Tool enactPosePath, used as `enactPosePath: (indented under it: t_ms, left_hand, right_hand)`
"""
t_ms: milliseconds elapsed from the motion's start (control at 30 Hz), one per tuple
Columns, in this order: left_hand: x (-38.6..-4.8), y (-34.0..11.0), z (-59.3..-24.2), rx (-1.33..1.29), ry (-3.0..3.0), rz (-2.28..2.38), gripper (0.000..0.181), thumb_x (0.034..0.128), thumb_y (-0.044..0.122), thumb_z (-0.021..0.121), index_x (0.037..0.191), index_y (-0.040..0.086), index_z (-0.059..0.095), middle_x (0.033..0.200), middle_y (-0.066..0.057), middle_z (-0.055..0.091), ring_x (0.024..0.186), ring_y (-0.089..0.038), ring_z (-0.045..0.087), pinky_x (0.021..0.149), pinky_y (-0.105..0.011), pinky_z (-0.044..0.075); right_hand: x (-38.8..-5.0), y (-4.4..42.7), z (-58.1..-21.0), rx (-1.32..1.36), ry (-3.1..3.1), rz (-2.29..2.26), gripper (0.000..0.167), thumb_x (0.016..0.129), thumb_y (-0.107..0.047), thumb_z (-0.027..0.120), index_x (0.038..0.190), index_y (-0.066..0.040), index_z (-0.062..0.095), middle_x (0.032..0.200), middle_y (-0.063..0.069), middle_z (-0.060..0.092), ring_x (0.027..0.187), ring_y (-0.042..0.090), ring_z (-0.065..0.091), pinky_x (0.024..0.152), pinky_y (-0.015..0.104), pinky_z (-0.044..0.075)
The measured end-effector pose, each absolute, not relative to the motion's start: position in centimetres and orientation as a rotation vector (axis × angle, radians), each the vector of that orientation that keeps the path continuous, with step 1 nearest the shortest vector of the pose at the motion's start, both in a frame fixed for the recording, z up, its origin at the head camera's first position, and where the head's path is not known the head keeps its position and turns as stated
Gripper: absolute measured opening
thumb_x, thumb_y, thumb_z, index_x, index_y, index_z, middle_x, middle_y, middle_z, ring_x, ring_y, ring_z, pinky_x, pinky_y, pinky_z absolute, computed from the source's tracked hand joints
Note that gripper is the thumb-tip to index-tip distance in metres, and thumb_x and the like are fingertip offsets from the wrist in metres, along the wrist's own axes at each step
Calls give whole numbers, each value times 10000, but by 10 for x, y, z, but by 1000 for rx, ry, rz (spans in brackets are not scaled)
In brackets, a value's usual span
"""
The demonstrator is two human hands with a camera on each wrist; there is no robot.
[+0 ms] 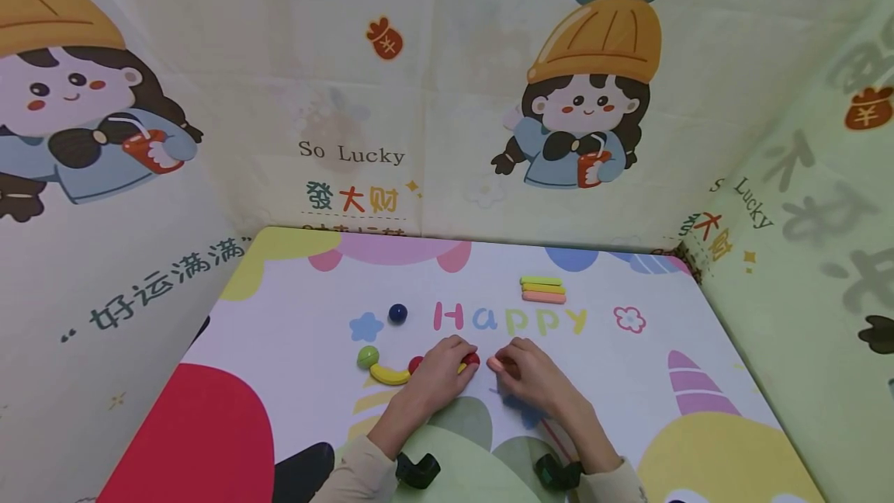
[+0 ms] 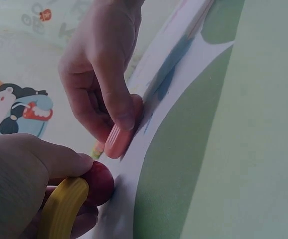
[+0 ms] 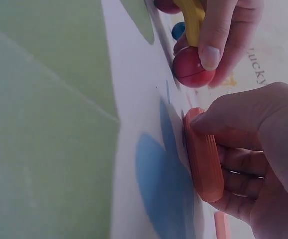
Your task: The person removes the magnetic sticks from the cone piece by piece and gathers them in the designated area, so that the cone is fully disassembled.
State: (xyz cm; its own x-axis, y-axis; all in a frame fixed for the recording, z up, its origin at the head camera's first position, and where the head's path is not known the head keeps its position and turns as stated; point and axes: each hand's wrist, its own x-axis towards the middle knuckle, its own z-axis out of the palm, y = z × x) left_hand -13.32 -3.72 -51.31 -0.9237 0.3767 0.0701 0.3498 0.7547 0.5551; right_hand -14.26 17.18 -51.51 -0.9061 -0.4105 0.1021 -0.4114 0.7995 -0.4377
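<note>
Pink, with fine ridges along its side, was the stick (image 3: 206,159) I pinched in my right hand (image 1: 532,372), the thumb laid on it near one end and the fingers curled behind. My left hand (image 1: 438,371) faced it, thumb and fingers pinching a red ball (image 2: 102,183), with a curved yellow piece (image 2: 64,209) running back from that ball beneath the hand. What counted was the line between the two: from my right fingers the ball lay just to the left, and the stick's long axis ran roughly sideways, one tip pointing toward the ball, with a small gap so that they did not touch. Whether the stick rested on the table (image 1: 300,340) or hung just above it, I could not tell. To the left of my left fingers came a second red ball (image 1: 416,364), partly covered by my hand, then another yellow curve (image 1: 389,375) and a green ball (image 1: 368,357), all in a row. Beyond and left of those fingers sat a dark blue ball (image 1: 397,313). Beyond my right fingers, well apart, a green stick (image 1: 541,281), a yellow stick (image 1: 544,288) and a spare pink one (image 1: 544,298) lay side by side, my right hand being the nearer to them.
</note>
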Motion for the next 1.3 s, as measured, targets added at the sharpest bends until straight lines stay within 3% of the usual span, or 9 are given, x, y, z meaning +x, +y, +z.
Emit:
enactPosePath:
  t_ms: [200, 667, 933, 1133, 1300]
  left_hand:
    - [-134, -38, -513, 606, 2902, 901, 348, 953, 265, 683, 1263, 107, 681, 1214, -53, 662, 1116, -192, 622, 964, -333, 570]
    - [-133, -38, -514, 606, 2880, 934, 343, 966, 264, 666, 1265, 96, 679, 1208, -53, 659, 1105, -188, 615, 960, -333, 570]
    - [-133, -39, -515, 625, 2886, 949, 342, 957, 251, 677, 1260, 93, 680, 1200, -53, 660, 1095, -189, 616, 945, -324, 577]
    - [-133, -39, -514, 605, 2879, 939, 349, 956, 262, 679, 1268, 107, 677, 1210, -48, 657, 1107, -186, 613, 947, -321, 575]
    - [-133, -39, -515, 597, 2877, 950, 344, 954, 254, 682, 1263, 104, 678, 1208, -54, 658, 1107, -190, 614, 946, -328, 576]
  right_hand:
    - [-152, 175, -515, 502, -2991, 818, 211, 870, -286, 786, 1018, -140, 748, 875, -88, 597, 816, 61, 510, 763, 234, 539]
    - [-186, 200, -518, 228, -2980, 842, 310, 900, -244, 739, 1128, -34, 722, 960, 70, 648, 850, 181, 560, 797, 353, 550]
    - [-197, 219, -523, 69, -2873, 867, 293, 913, -223, 716, 1066, 27, 719, 911, 126, 647, 826, 239, 558, 763, 366, 517]
    - [-201, 228, -526, -62, -2852, 901, 331, 918, -185, 675, 1126, 71, 694, 963, 186, 650, 866, 282, 574, 807, 425, 533]
    - [-204, 234, -527, -166, -2843, 905, 353, 941, -202, 633, 1153, 75, 687, 988, 196, 637, 884, 288, 564, 791, 387, 511]
